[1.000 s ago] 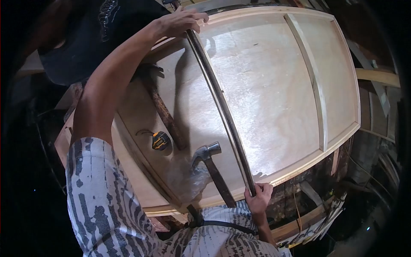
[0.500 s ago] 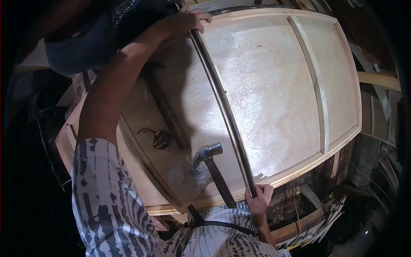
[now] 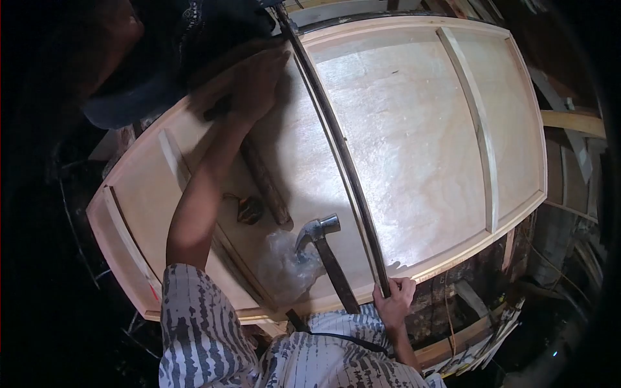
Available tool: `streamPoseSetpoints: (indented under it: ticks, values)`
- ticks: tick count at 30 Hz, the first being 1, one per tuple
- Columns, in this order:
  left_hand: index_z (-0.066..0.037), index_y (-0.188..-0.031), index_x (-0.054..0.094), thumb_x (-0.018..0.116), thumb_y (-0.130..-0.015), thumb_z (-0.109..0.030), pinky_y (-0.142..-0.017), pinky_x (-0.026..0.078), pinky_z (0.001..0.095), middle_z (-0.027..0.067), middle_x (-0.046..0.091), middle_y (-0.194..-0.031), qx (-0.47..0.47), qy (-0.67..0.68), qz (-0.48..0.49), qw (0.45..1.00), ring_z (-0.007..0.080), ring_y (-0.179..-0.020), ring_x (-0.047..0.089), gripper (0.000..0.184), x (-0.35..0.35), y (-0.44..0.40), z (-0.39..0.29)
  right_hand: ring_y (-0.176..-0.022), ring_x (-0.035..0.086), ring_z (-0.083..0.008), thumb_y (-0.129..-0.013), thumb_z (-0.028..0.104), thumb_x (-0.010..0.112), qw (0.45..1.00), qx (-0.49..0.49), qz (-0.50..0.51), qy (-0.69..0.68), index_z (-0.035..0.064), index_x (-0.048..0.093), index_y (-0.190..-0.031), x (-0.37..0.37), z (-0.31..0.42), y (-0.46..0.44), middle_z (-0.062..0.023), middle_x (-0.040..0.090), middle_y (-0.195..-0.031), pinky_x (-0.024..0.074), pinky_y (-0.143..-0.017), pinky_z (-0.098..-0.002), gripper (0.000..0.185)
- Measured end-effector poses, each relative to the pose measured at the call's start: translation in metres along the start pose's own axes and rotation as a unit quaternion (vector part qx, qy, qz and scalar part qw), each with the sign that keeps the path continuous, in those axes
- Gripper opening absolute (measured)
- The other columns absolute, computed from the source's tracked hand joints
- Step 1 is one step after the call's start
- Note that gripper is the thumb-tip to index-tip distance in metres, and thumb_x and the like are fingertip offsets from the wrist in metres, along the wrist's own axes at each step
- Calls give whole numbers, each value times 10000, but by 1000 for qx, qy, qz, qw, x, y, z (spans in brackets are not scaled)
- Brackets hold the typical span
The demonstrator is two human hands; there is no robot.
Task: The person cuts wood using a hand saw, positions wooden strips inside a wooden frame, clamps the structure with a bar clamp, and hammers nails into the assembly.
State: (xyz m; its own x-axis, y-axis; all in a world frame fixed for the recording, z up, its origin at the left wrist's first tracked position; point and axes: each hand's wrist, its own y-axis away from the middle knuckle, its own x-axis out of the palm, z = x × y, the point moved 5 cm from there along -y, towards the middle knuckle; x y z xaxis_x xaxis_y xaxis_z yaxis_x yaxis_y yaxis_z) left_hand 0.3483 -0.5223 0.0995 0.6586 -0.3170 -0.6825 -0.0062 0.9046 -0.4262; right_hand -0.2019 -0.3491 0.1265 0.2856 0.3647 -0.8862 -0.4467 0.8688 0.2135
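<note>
A long dark metal bar (image 3: 346, 152) crosses the shallow wooden panel frame (image 3: 427, 149) from the far edge to the near edge. My right hand (image 3: 396, 302) is closed around its near end. In shadow left of the bar's far part is my left hand (image 3: 257, 87), its fingers stretched out and nothing visible in them. Below that hand lies a dark-handled tool (image 3: 266, 184), its head end partly covered. A claw hammer (image 3: 333, 268) rests just left of the bar, near a crumpled clear plastic bag (image 3: 284, 262). A small black-and-yellow tape measure (image 3: 249, 210) sits farther left.
Wooden crosspieces (image 3: 477, 129) divide the panel. At the upper left, dark blue fabric (image 3: 136, 107), apparently on a person leaning in, overhangs the panel's far edge. Scrap wood strips (image 3: 472, 339) are stacked below the near right edge.
My left hand has let go of the bar's far end and moved down and left over the panel. My right hand stays on the near end. The person at the upper left has shifted slightly.
</note>
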Motion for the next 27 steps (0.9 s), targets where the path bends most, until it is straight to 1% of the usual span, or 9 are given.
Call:
streamPoseSetpoints:
  ticks: [2, 8, 12, 16, 21, 23, 24, 25, 27]
  values:
    - [-140, -1434, 651, 621, -918, -87, -1082, 495, 471, 140, 642, -1357, -41, 414, -49, 908, 382, -1199, 604, 520, -10, -6, 9, -969, 556, -354, -745, 150, 862, 1000, 1, -1, -2, 27, 735, -1009, -2, 1, 0, -135, 580, -981, 478, -843, -489, 317]
    - [-231, -1592, 487, 599, -825, -16, -1054, 520, 477, 87, 474, -1542, -48, 329, 86, 939, 388, -1350, 442, 804, 33, 4, -12, -968, 561, -356, -748, 138, 855, 1000, -5, -19, -9, 26, 732, -1000, -2, 1, -2, -136, 581, -978, 478, -837, -488, 302]
    - [-172, -1507, 567, 627, -906, -119, -1164, 390, 481, 100, 560, -1515, 27, 316, 23, 948, 355, -1402, 476, 606, 75, 11, -14, -966, 567, -359, -742, 129, 855, 1000, -7, -9, -1, 54, 734, -979, 3, -7, 0, -132, 594, -986, 480, -843, -489, 277]
    - [-134, -1549, 516, 648, -821, 16, -1150, 410, 492, 179, 509, -1516, 19, 337, 80, 938, 439, -1333, 455, 755, 26, 15, -19, -1109, 604, -361, -813, 253, 882, 982, 9, 171, -81, -2, 756, -1138, -29, -15, -16, -177, 631, -1148, 507, -960, -451, 432]
    - [-26, -1201, 658, 691, -865, -19, -864, 568, 450, 222, 710, -1069, -231, 533, 252, 774, 378, -980, 711, 337, -116, 118, -83, -1168, 628, -322, -913, 207, 794, 970, -33, 189, -149, 51, 772, -1221, -38, -83, -33, -158, 698, -1198, 503, -1015, -428, 346]
    - [-46, -1040, 753, 706, -914, -129, -829, 566, 400, 167, 743, -939, -212, 560, 326, 732, 344, -949, 729, 158, -205, 161, -133, -1074, 620, -311, -861, 224, 824, 974, -53, 194, -109, 77, 815, -1112, -44, -77, -54, -111, 719, -1077, 486, -970, -458, 291]
    - [-70, -954, 774, 728, -906, -185, -849, 557, 420, 162, 751, -943, -215, 622, 393, 642, 362, -969, 711, 133, -237, 174, -158, -1044, 613, -303, -842, 230, 835, 969, -59, 210, -114, 94, 830, -1062, -38, -79, -57, -85, 719, -1038, 474, -957, -466, 259]
    - [-74, -947, 769, 759, -868, -210, -909, 521, 462, 155, 750, -939, -109, 530, 420, 728, 367, -1003, 687, 158, -262, 192, -186, -1044, 613, -303, -842, 230, 835, 969, -60, 211, -111, 94, 830, -1062, -35, -76, -61, -85, 719, -1038, 474, -957, -466, 259]
    - [-45, -952, 772, 764, -869, -252, -941, 482, 507, 164, 756, -955, -86, 600, 424, 673, 370, -1037, 653, 223, -304, 203, -227, -1023, 605, -277, -821, 255, 854, 961, -132, 243, -33, 134, 844, -994, -25, -65, -70, -44, 705, -967, 454, -955, -451, 211]
